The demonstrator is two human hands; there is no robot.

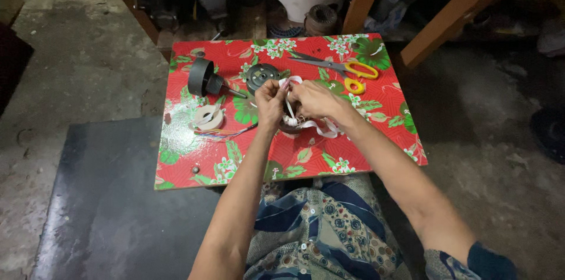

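From the head view, the left hand (269, 103) and right hand (315, 100) both pinch a white tape strip (321, 128) above a dark round coil (292, 124) at the middle of the red floral worktop (388, 115). One pair of yellow-handled scissors (347, 69), one tape roll (209, 117) and two black round motor parts (203, 77) lie around them.

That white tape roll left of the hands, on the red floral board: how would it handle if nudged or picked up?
The white tape roll lies flat on the red floral board, so a nudge would probably slide it, not roll it. It looks small and hollow, so likely light. A loose tail and thin coloured wires trail beside it and might drag or snag on a lift.
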